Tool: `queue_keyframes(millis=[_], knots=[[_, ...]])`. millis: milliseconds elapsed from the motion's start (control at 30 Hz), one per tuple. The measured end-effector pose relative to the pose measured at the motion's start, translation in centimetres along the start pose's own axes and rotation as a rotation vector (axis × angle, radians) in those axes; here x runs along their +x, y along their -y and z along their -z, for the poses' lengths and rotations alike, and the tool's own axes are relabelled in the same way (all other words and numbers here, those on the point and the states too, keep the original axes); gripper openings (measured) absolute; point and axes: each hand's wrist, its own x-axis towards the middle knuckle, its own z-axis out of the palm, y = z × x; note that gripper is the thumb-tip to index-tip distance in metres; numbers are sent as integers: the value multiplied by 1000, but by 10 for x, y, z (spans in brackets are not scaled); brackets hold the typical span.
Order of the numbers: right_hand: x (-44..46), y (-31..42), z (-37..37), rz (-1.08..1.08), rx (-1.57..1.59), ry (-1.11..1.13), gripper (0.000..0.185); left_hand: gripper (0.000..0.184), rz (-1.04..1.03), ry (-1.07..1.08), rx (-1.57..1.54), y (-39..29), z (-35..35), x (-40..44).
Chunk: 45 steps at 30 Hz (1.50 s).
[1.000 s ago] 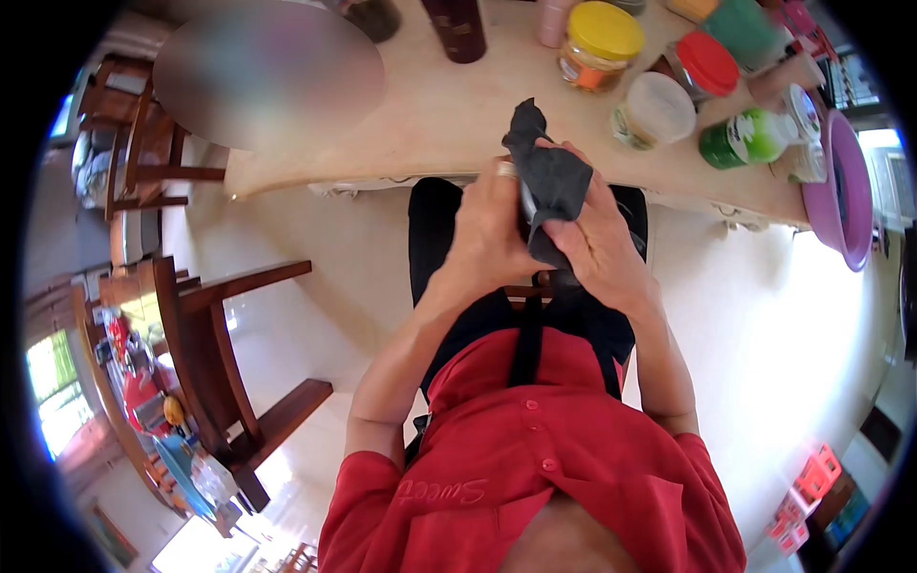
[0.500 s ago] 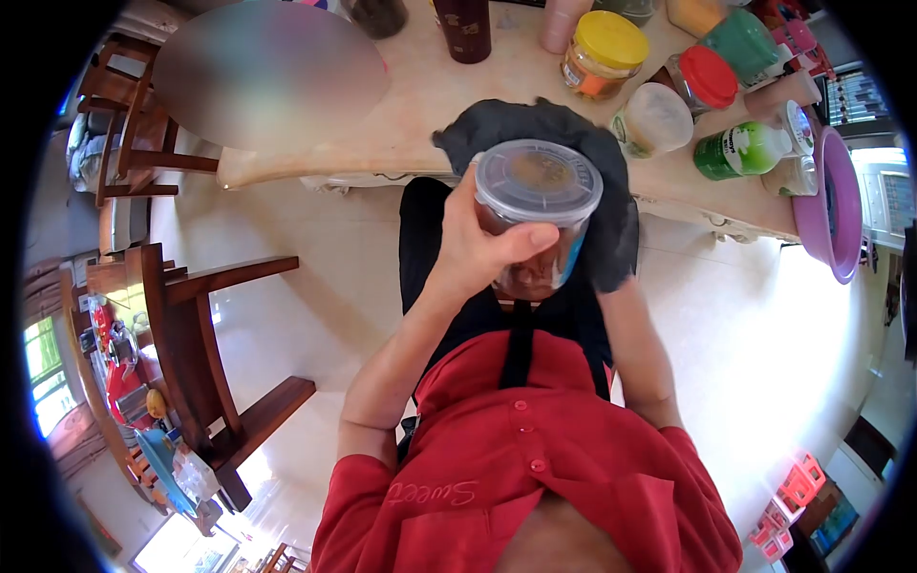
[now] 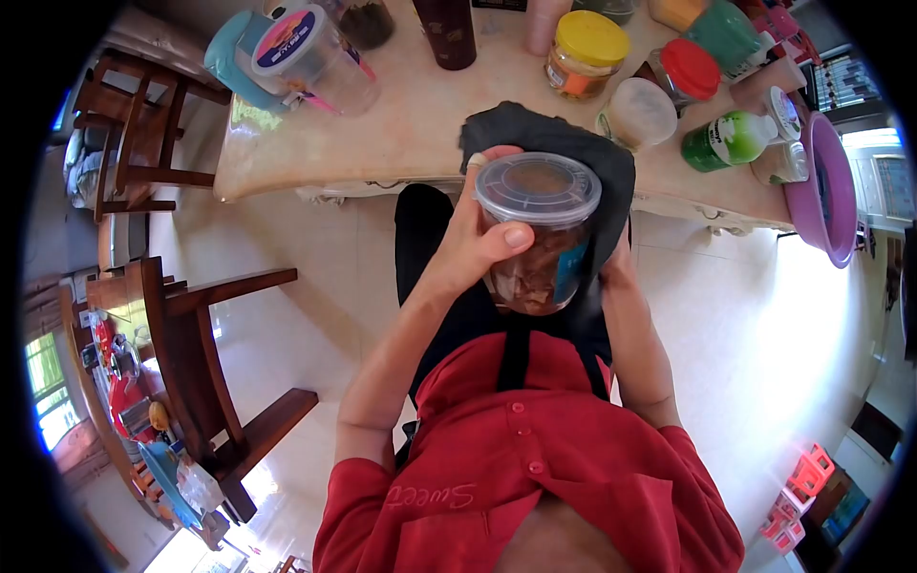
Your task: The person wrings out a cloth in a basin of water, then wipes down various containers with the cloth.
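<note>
My left hand (image 3: pixel 478 234) is wrapped round a clear plastic jar (image 3: pixel 533 272), its thumb across the front below the lid. The jar has a translucent lid (image 3: pixel 538 188), a blue label patch on its right side and brownish contents. A dark grey cloth (image 3: pixel 611 186) drapes behind the jar and down its right side. My right hand (image 3: pixel 616 265) holds this cloth against the jar; its fingers are mostly hidden by the fabric. Both hands are above my lap, just in front of the table edge.
On the table (image 3: pixel 420 124) stand a clear tub (image 3: pixel 330 81), a dark cup (image 3: pixel 447 33), a yellow-lidded jar (image 3: pixel 587 57), a red-lidded jar (image 3: pixel 686 72) and a green bottle (image 3: pixel 728 141). A purple basin (image 3: pixel 821 196) is at the right edge. A wooden chair (image 3: pixel 205 363) stands left.
The cloth has slid lower and closer round the jar's right side, and more of the jar's front shows. The jar has dropped slightly. My left hand keeps its hold.
</note>
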Motion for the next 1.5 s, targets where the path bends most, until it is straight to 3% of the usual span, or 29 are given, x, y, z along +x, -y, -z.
queue_keyframes(millis=[100, 133, 167, 233, 300, 367, 400, 433, 500, 533, 567, 633, 733, 833, 900, 967, 1033, 1133, 1300, 1367, 1433, 1500], knots=[[14, -6, 9, 147, -187, 99, 49, 93, -104, -90, 33, 0, -10, -1], [11, -2, 4, 38, -35, -29, 47, 80, -207, -95, 116, 1, -11, 2], [6, 3, 0, -20, 40, -89, 47, 80, -209, -97, 115, -2, -12, 1], [-6, 29, -18, -58, 142, -150, 48, 74, -59, -319, 434, -15, -14, 1], [-5, 24, -17, -44, 169, -149, 51, 79, -19, -253, 368, -9, -16, -1], [2, 0, -9, 244, -51, -80, 48, 88, -148, -160, 125, 3, -27, -5], [-1, 11, -20, 378, -201, -62, 46, 98, -176, -185, 409, 9, -23, -5], [-3, 20, -26, 517, -391, -57, 45, 98, -175, -185, 408, 12, -23, -6], [-1, 31, -27, 661, -582, -62, 44, 102, -133, -197, 133, 16, -24, -4], [1, 37, -27, 703, -639, -66, 44, 99, -93, -206, 173, 13, -24, -7], [1, 46, -24, 378, -430, -58, 46, 99, -91, -205, 171, 10, -22, -8], [1, 55, -22, 57, -216, -51, 49, 97, -18, -118, 92, 3, -19, -8], [2, 47, -16, -49, 72, 91, 55, 92, -79, -145, 89, 1, -19, -7], [5, 28, -25, 302, -150, 177, 59, 92, -73, -275, -45, 0, -12, 3], [-15, 21, -39, 292, -209, 145, 61, 88, -110, -335, -7, -2, -13, 9], [-23, 19, -46, 795, -858, -6, 57, 84, -157, -498, 31, -3, -17, 15], [-19, 20, -43, 823, -825, -3, 53, 80, -144, -511, 56, -1, -19, 14], [-9, 33, -38, 338, -417, 75, 49, 79, -157, -413, 95, 3, -18, 9], [2, 29, -22, 336, -415, 154, 46, 81, -121, -347, -98, 1, -12, 11], [-6, 21, -27, -49, 4, 103, 46, 81, -192, -414, -135, -5, -13, 15], [-8, 8, -31, -70, 131, 109, 52, 79, -242, -434, -113, -9, -15, 18], [-17, 10, -46, -239, 686, 99, 57, 75, -375, -546, 112, -13, -27, 19]])
